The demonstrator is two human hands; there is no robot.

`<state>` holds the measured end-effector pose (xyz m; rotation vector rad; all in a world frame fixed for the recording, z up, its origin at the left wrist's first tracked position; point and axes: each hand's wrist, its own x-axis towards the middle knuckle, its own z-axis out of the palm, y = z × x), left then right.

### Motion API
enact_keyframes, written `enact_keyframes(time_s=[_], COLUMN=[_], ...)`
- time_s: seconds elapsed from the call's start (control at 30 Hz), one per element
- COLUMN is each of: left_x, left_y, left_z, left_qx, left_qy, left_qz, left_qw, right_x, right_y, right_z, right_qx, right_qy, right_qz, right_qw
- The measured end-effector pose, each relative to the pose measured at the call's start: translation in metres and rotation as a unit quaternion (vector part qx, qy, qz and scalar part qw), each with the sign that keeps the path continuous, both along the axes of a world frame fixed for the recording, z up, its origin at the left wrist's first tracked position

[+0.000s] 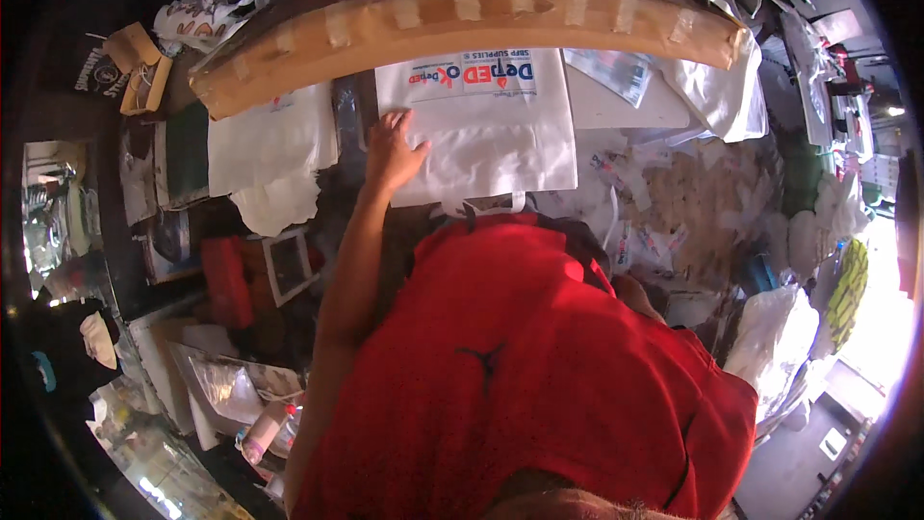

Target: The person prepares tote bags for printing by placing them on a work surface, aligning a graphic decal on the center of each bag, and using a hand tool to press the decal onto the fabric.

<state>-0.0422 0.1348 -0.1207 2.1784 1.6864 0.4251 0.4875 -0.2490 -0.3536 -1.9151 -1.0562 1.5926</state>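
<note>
A white cloth tote bag with red and blue print lies flat, its print upside down to me. Its handle loops hang off the near edge toward my body. My left hand rests on the bag's left side, thumb apart from the fingers, pressing flat and holding nothing. The far end of the bag runs under a long wooden beam with strips of tape on it. My right hand is not visible; a bit of skin shows at the right edge of my red shirt, too hidden to make out.
A pile of white cloth lies at left. On the right are a white board, a clear plastic packet and draped white cloth. Printed scraps litter the floor. A small cardboard box stands at far left.
</note>
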Motion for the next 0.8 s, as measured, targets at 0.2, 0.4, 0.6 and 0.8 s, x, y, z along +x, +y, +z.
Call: enact_keyframes(time_s=[0.2, 0.4, 0.6, 0.8], left_x=[0.017, 0.023, 0.081, 0.086], left_y=[0.017, -0.014, -0.108, -0.151], left_z=[-0.016, 0.031, 0.302, 0.374], left_qx=[0.023, -0.081, -0.069, -0.008], left_qy=[-0.006, -0.068, -0.204, -0.334], left_qz=[-0.028, -0.062, -0.293, -0.478], left_qw=[0.999, 0.992, 0.932, 0.812], right_x=[0.008, -0.050, 0.011, -0.005], right_y=[0.102, 0.330, 0.414, 0.406], right_z=[-0.021, 0.136, 0.270, 0.488], right_qx=[0.037, 0.164, 0.353, 0.554], right_qy=[-0.489, -0.284, -0.481, -0.457], right_qz=[0.437, -0.005, -0.066, -0.089], right_qw=[0.754, 0.945, 0.800, 0.690])
